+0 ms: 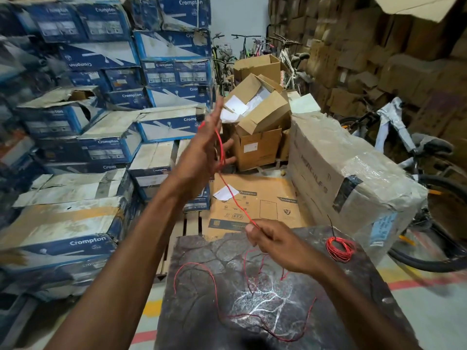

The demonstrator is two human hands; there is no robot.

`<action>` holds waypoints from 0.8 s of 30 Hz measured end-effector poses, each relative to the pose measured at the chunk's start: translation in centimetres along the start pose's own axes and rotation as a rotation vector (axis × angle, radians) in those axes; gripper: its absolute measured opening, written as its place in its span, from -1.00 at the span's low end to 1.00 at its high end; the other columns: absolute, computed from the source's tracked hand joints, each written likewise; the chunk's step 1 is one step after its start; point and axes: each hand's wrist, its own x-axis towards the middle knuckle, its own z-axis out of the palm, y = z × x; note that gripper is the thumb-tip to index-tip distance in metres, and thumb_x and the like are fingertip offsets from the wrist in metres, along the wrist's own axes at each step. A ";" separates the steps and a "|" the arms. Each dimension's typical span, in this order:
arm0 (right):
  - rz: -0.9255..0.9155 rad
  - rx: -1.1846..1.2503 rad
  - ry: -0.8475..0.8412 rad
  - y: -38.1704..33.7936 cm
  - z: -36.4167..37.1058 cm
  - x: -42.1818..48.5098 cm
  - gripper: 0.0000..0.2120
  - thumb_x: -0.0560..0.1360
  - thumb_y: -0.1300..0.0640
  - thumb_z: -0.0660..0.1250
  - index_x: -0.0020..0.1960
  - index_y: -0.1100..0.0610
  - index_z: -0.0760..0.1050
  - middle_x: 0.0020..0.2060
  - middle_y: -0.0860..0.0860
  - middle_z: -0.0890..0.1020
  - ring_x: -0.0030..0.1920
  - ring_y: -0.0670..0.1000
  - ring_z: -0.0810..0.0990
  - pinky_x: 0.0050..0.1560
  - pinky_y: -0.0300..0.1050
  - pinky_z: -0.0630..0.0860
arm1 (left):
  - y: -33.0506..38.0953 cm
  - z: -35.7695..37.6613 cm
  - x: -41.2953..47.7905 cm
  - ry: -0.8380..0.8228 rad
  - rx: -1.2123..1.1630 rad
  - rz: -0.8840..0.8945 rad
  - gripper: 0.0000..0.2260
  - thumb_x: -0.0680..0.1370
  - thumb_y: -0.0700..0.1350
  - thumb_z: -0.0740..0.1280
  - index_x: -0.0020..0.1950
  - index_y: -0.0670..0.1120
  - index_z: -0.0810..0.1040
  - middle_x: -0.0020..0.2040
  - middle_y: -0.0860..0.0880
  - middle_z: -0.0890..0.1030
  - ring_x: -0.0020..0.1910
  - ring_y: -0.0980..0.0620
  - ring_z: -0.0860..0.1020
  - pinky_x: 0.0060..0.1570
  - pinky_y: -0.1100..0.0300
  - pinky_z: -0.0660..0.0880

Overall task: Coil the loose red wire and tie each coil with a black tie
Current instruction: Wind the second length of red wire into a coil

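My left hand (pixel 206 147) is raised above the far edge of the dark tabletop (pixel 202 294), fingers spread, with the loose red wire (pixel 235 200) looped over them. The wire runs taut down and right to my right hand (pixel 275 242), which pinches it between thumb and fingers. More of the red wire lies in slack curves on the tabletop below my right hand. A finished red coil (pixel 340 248) lies at the table's far right corner, with a thin black tie (pixel 331 227) sticking up from it.
Stacked blue cartons (pixel 101 137) fill the left side. Open brown boxes (pixel 260 127) and a flat carton (pixel 255 205) sit beyond the table. A plastic-wrapped big box (pixel 353 183) and bicycles (pixel 409 147) stand to the right.
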 end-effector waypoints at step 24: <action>-0.301 -0.013 0.426 -3.6 -7.3 5.9 -0.84 0.69 -0.02 0.24 0.04 -0.04 0.58 -0.11 -0.05 0.66 -0.08 0.02 0.64 -0.10 0.05 0.56 | -2.0 0.9 -5.2 -0.746 -0.836 -0.326 -0.46 0.72 0.13 -0.21 0.66 -0.06 0.02 0.00 -0.28 0.72 -0.76 0.14 0.15 -0.15 0.05 0.68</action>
